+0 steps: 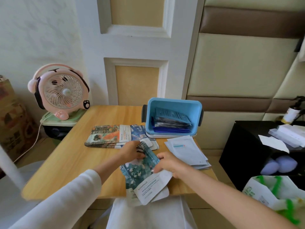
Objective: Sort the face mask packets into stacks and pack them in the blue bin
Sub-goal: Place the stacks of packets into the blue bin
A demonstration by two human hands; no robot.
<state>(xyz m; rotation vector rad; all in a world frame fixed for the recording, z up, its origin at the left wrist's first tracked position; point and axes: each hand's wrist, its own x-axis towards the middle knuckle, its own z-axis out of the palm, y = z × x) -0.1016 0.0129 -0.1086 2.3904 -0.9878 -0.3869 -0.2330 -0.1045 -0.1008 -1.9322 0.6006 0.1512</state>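
Pink fan (60, 93) at middle left of frame, standing on a green lid (61, 119) beside the wooden table (74, 154).

Orange packets (108, 135): fanned stack lying flat on the table, left of centre; painted print with orange and teal, white strip along the right edge. Just right of it, blue-print packets (138, 132), partly under the orange stack's edge and touching the bin's base.

Left hand (132, 152), centre frame: fingers curled down onto the upper end of the green packets (140, 172), thumb side hidden. Green packets: several overlapping, teal floral print, white text panel at the lower end, overhanging the table's near edge.

Right hand (170, 163): thumb and fingers pinching the right edge of the green packets.

Blue bin (173, 103), upper centre-right of the table, tipped toward the camera on a white base. Inside: dark blue packets (171, 119), stacked, leaning back.

White packets (188, 151): loose stack on the table below the bin, right of the hands.
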